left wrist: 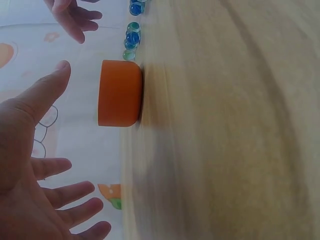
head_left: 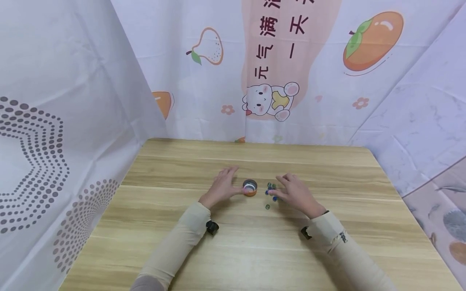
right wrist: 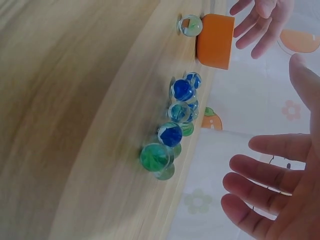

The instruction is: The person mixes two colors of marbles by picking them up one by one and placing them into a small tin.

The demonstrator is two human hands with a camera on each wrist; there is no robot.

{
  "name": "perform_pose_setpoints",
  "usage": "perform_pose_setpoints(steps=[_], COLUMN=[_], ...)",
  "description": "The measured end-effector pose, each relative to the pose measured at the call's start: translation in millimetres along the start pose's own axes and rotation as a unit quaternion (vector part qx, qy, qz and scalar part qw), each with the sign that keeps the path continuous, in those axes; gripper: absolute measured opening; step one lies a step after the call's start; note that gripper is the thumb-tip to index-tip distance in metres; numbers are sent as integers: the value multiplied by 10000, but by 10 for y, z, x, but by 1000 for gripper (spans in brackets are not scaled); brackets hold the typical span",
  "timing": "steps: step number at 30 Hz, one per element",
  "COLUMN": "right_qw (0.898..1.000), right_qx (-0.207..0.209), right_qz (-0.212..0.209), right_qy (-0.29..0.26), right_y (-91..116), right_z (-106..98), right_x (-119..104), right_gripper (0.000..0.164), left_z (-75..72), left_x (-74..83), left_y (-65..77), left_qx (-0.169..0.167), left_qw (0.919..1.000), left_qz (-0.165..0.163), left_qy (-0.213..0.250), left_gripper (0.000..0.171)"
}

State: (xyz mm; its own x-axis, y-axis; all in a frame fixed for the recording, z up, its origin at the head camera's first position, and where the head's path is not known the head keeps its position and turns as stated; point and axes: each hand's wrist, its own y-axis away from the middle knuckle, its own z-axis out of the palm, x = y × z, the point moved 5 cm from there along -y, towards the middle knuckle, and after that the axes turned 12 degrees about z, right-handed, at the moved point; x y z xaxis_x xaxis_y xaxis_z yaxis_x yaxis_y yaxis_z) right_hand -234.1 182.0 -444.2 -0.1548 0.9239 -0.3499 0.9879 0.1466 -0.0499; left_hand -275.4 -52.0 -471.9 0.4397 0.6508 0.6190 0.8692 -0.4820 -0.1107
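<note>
A small round orange container (head_left: 250,193) with a silvery inside stands upright on the wooden table. Its smooth orange side (left wrist: 120,94) shows in the left wrist view. My left hand (head_left: 222,186) is just left of it, fingers spread and holding nothing; the thumb is nearest the container. Several blue and green glass marbles (right wrist: 156,157) lie clustered to the container's right. One green marble (head_left: 267,206) lies apart, closer to me. Over the cluster's right side hovers my right hand (head_left: 295,194), its fingers apart with nothing between them; it partly hides the marbles in the head view.
The wooden table (head_left: 255,250) ends at a printed white curtain (head_left: 207,93) behind it. Another patterned cloth (head_left: 91,141) hangs along the left side. Black wrist straps (head_left: 212,227) sit on both sleeves.
</note>
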Motion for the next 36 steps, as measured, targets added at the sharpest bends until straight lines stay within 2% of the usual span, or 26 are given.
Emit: perform_pose_setpoints(steps=[13,20,26,36], right_qw=[9992,9980,9956,9955], right_qx=[76,-96,-220,-418], right_qz=[-371,-614,-901,-841], right_qy=[116,133,164,140], right_y=[15,46,65,91], right_z=[48,48,68,162], right_x=[13,-50,-81,-102], right_gripper=[57,49,39,30], left_z=[95,128,135,213], left_x=[45,58,61,59], left_y=[-40,-50,-56,-57], left_qx=[-233,-365,-367,-515], left_qw=[9997,9992,9993,9985], left_qz=[54,91,107,206], left_qy=[76,-96,-30,-49], left_gripper=[93,88,84,79])
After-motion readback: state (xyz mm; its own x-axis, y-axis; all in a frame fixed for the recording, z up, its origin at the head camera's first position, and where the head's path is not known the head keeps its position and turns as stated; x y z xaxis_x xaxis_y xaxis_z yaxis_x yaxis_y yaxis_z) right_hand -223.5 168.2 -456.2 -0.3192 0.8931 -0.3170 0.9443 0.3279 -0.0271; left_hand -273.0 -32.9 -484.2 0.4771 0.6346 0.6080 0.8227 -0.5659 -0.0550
